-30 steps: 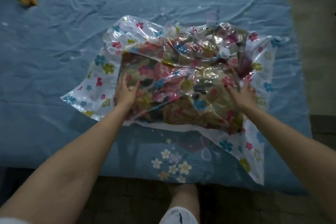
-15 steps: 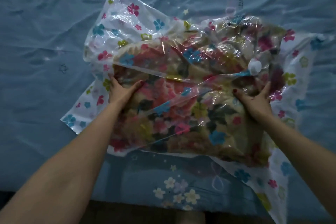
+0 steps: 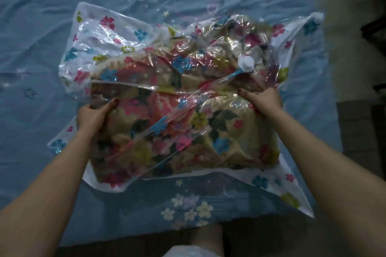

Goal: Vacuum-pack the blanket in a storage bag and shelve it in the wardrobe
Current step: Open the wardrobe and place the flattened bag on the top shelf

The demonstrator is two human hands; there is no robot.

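Both hands now hold the packed storage bag (image 3: 177, 98) by its sides: left hand (image 3: 92, 117) and right hand (image 3: 264, 100) curl their fingers around it (before, they just pressed). The blanket (image 3: 188, 123) inside is lifting off the bed (image 3: 41, 27), so the wardrobe likely comes next

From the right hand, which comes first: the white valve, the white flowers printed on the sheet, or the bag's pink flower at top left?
From the right hand:
1. Valve, just above it.
2. White flowers, below, near edge.
3. Pink flower, far upper left.
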